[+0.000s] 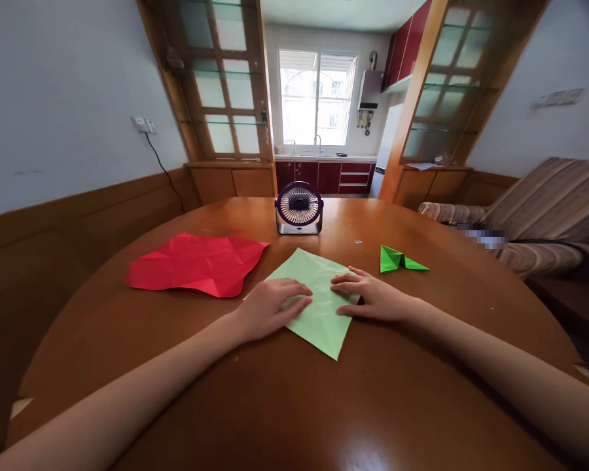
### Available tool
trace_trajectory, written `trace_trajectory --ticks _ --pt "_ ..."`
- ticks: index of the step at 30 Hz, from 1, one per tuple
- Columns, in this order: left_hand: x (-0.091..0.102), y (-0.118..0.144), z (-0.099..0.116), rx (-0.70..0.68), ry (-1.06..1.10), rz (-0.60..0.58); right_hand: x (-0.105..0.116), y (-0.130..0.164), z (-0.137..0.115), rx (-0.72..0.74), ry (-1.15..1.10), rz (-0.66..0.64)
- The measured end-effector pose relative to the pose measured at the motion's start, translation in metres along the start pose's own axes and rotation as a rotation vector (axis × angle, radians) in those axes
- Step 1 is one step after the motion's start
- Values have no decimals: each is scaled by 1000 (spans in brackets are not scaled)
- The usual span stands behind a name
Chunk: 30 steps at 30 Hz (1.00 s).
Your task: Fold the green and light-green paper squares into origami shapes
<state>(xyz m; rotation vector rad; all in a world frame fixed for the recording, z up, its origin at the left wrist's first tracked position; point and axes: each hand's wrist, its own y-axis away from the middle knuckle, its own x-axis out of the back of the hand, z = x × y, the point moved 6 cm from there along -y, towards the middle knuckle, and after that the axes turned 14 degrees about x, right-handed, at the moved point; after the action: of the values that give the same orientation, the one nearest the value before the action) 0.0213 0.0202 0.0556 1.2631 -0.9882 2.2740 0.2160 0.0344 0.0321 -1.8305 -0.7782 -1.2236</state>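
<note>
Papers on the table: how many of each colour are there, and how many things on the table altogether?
Red paper, creased, lying flat: 1
Light green paper, under the left hand and right hand: 1
Bright green folded paper: 1
Small purple fan: 1
Total on the table: 4 things, 3 of them papers

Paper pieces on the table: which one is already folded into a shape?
The small bright green piece, right of both hands. The red sheet and the pale green sheet under the hands lie spread open.
</note>
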Motion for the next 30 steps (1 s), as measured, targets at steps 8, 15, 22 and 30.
trace_trajectory --ticks 8,15,22,30 --pt "-19 -4 -50 90 -366 -177 1 -8 23 67 -99 -92" --pt "-15 -2 -25 12 -516 -174 -2 -17 74 -183 48 -77" --pt "-20 0 -11 -33 -577 -145 5 -42 71 -198 141 -108" --pt "-23 1 -11 -55 -611 -96 12 -62 77 -409 100 -94"
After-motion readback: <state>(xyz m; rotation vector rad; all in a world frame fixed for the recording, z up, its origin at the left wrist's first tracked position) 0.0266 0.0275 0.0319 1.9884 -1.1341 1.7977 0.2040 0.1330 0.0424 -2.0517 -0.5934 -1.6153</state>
